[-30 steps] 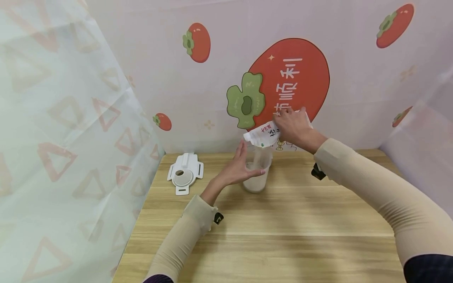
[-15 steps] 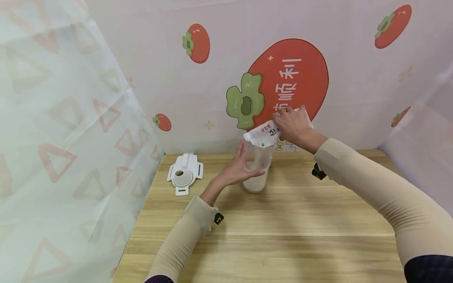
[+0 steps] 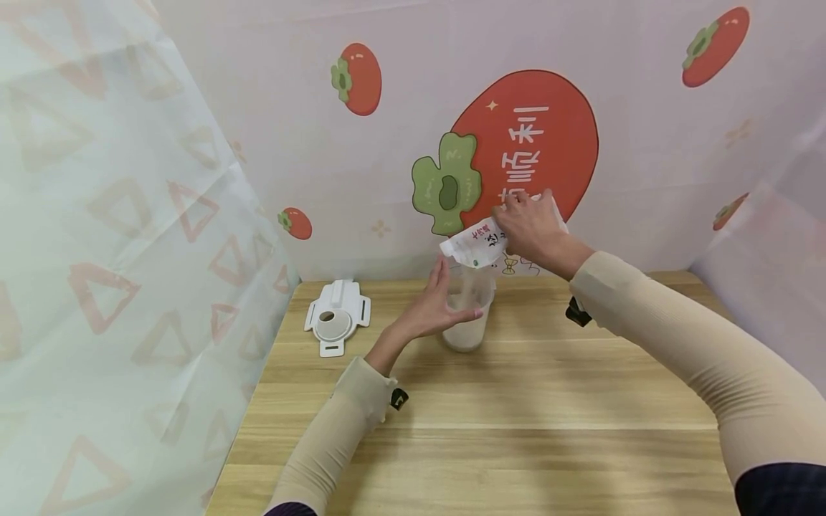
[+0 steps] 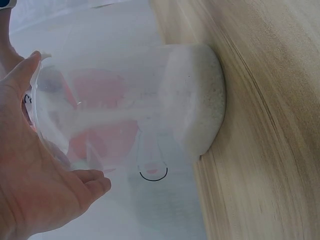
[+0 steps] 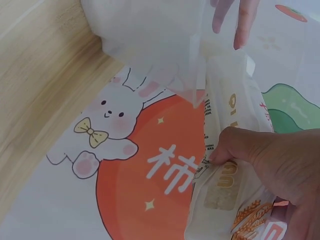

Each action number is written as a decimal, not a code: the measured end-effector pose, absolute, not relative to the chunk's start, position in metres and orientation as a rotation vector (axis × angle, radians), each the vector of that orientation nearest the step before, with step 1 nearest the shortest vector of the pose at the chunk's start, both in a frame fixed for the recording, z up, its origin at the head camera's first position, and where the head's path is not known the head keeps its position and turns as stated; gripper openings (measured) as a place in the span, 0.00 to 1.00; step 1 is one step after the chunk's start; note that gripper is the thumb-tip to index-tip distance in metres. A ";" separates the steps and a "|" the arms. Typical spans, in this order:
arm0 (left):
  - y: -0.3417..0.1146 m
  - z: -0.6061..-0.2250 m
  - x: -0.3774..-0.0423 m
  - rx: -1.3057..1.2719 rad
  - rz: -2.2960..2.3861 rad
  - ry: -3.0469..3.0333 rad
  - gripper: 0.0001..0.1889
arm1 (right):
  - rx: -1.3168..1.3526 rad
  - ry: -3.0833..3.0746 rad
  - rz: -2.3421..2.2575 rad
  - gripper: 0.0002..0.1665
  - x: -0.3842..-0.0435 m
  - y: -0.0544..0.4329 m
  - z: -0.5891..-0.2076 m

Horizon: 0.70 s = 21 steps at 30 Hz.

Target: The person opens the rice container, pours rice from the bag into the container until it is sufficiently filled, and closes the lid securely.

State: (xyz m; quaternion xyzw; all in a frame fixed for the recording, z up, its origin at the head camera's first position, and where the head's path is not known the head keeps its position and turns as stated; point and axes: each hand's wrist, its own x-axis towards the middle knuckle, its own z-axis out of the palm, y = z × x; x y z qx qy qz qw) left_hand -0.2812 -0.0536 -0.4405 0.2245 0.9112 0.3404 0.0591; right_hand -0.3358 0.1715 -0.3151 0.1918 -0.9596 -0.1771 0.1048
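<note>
Hands [image 3: 426, 312] [image 3: 532, 231] at bag [image 3: 476, 245] and container [image 4: 155, 70] of grains [image 4: 205, 100]

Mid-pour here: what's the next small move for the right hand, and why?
I'd probably tip the white bag slightly further with the right hand: its mouth is over the clear container, a pale stream shows inside, the fill takes up only the lower part, and the left hand holds the container near its rim.

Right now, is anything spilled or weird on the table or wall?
I see no spill on the table: the bag in the right hand tilts over the clear container. One odd thing: on the wall, the big red fruit picture lies sideways, its leaves at the left, not on top.
</note>
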 end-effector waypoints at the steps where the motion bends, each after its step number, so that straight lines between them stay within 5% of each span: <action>1: -0.054 -0.441 -0.281 0.681 1.034 2.757 0.70 | 0.564 -2.829 -0.528 0.48 -0.336 0.171 -0.315; 21: -0.053 -0.441 -0.283 0.689 1.070 2.739 0.71 | 0.575 -2.788 -0.561 0.40 -0.333 0.168 -0.315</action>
